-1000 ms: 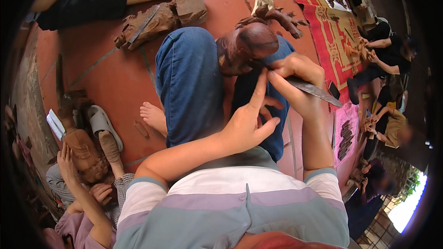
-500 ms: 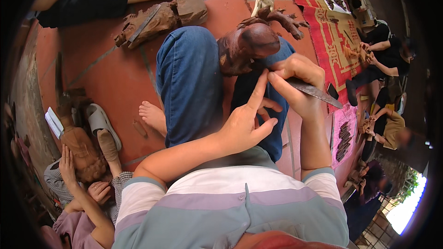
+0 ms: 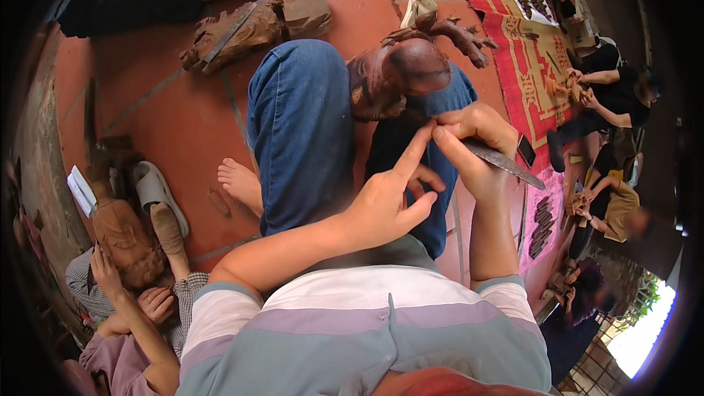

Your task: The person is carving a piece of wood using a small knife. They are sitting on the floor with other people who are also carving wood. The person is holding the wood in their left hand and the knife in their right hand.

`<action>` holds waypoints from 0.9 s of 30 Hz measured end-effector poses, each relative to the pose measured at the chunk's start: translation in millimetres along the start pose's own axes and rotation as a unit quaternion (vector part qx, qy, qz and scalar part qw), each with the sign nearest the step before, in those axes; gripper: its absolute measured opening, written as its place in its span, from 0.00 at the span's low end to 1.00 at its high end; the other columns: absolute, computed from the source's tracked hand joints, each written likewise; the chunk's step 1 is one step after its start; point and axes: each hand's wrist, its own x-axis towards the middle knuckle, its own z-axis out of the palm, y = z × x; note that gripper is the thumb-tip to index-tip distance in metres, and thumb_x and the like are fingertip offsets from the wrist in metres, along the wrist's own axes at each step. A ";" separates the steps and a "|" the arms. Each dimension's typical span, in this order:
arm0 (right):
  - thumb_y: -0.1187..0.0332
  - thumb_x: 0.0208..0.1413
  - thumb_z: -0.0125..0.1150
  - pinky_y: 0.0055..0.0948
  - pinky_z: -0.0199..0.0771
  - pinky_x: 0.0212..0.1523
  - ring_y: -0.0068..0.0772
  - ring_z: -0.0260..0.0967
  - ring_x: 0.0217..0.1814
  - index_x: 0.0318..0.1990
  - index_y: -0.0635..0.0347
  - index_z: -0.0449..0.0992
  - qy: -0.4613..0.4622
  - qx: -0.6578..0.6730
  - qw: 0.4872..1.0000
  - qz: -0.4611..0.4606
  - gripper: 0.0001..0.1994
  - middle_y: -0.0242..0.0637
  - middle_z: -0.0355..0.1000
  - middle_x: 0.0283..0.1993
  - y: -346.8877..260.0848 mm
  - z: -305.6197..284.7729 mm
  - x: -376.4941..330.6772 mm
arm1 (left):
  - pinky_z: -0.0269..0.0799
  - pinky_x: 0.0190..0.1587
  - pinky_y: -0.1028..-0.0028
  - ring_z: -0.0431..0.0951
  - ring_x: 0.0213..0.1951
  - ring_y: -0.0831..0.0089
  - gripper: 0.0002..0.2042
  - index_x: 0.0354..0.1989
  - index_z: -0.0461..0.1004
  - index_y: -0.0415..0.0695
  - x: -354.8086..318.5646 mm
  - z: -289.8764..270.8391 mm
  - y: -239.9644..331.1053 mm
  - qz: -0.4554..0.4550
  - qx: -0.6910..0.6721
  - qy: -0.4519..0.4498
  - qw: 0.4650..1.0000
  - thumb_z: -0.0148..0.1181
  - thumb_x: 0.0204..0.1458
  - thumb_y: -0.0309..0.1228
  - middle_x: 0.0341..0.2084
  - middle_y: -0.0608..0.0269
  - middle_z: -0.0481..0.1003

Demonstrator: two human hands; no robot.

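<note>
A dark reddish-brown wood carving (image 3: 400, 77) with a rounded, smooth top rests between my knees. My right hand (image 3: 480, 139) is closed around a dark, flat metal carving blade (image 3: 510, 165), whose broad end sticks out behind the palm. The blade's front end is hidden at my fingertips, just below the carving. Reaching across from the left, my left hand (image 3: 389, 202) has its index finger stretched out to the right hand's fingertips. Its thumb and other fingers are apart, and nothing shows in them.
A rough wood block (image 3: 242, 33) lies on the red tile floor (image 3: 158, 114) ahead to the left. At lower left, another person's hands touch a carved wooden figure (image 3: 125, 231). Several people sit along the right side by a red patterned mat (image 3: 532, 66). Pale sandals (image 3: 420, 6) stand beyond the carving.
Both hands have shifted slightly down and right in the picture, away from the carving. The right hand keeps its hold on the blade, and the left index finger stays against it.
</note>
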 end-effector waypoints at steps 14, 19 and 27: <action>0.76 0.40 0.63 0.26 0.66 0.23 0.31 0.68 0.22 0.20 0.62 0.71 -0.045 -0.071 0.996 0.030 0.06 0.36 0.70 0.23 -19.3 3.6 -0.2 | 0.68 0.26 0.84 0.75 0.28 0.79 0.45 0.69 0.29 0.44 -5.2 -0.7 6.5 -0.042 -0.015 0.003 0.999 0.54 0.48 0.21 0.33 0.59 0.77; 0.76 0.40 0.63 0.26 0.65 0.22 0.32 0.67 0.20 0.20 0.62 0.71 -0.037 -0.112 0.993 -0.019 0.05 0.35 0.68 0.22 -18.2 9.7 8.3 | 0.67 0.28 0.85 0.74 0.30 0.80 0.46 0.69 0.27 0.45 6.5 0.9 1.3 -0.013 -0.014 0.065 0.998 0.53 0.48 0.19 0.37 0.56 0.76; 0.77 0.41 0.62 0.28 0.63 0.21 0.33 0.65 0.20 0.20 0.62 0.71 -0.032 -0.103 0.994 -0.026 0.05 0.36 0.64 0.20 -23.2 17.0 6.8 | 0.69 0.32 0.81 0.74 0.31 0.79 0.47 0.69 0.26 0.48 0.7 0.9 -1.7 -0.008 -0.020 0.055 0.998 0.54 0.47 0.19 0.42 0.55 0.73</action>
